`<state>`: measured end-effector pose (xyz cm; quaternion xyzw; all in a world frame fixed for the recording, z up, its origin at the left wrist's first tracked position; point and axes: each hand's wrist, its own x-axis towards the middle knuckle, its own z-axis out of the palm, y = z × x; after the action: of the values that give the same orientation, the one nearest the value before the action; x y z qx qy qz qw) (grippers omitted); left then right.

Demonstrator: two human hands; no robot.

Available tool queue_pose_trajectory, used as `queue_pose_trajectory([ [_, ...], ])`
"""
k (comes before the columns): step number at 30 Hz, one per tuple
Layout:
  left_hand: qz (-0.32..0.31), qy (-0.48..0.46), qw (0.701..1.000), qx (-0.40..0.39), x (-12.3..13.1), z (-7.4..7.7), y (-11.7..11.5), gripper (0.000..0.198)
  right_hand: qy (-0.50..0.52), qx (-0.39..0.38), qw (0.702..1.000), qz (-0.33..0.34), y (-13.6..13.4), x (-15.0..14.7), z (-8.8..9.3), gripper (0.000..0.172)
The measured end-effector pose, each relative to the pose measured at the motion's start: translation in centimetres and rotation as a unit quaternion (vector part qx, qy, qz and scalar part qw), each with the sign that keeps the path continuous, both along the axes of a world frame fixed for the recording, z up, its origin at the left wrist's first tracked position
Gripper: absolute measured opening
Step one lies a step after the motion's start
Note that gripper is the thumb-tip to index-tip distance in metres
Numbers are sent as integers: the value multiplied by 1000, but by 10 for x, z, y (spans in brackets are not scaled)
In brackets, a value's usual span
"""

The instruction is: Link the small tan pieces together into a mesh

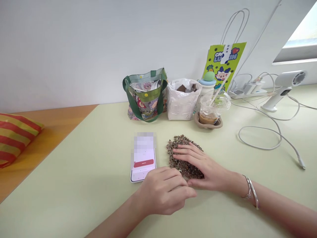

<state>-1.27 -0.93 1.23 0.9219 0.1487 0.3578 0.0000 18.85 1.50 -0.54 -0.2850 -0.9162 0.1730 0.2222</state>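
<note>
Own left hand [163, 191], loosely curled, touching lower edge of heap of small brown beads [184, 155]; right hand [200, 167], open, spread over it. Smartphone [143, 172] just left, red button [143, 163] on screen. Upper right: green paper bag [224, 64], lettered "CRO", "LU…IN".

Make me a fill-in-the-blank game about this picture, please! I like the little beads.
The hand lying on top of the pile of small brown beads is the ____ one.
The left hand is next to the phone, whose screen shows a ____ button.
The clear plastic cup has a ____ sticking out of its lid.

The missing words are: right, red, straw.
</note>
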Motion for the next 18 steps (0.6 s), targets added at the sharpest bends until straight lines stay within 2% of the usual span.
queue_pose_trajectory([
  [3, 0, 3, 1000, -2, -1, 0, 1, 22, 42, 3, 998, -55, 8, 10, 3, 46],
  [6, 5, 1, 1000, 0, -1, 1, 1, 23, 72, 28, 983, -169, 20, 28, 2, 31],
  [9, 10, 5, 1000, -1, 0, 1, 1, 24, 4, 20, 970, -241, 30, 44, -1, 20],
  [12, 14, 4, 1000, 1, 1, 2, 0, 24, -56, -1, 968, -243, 34, 50, -4, 16],
  [18, 20, 12, 1000, 3, 1, 2, 0, 21, -80, 9, 970, -227, 30, 46, -6, 11],
])
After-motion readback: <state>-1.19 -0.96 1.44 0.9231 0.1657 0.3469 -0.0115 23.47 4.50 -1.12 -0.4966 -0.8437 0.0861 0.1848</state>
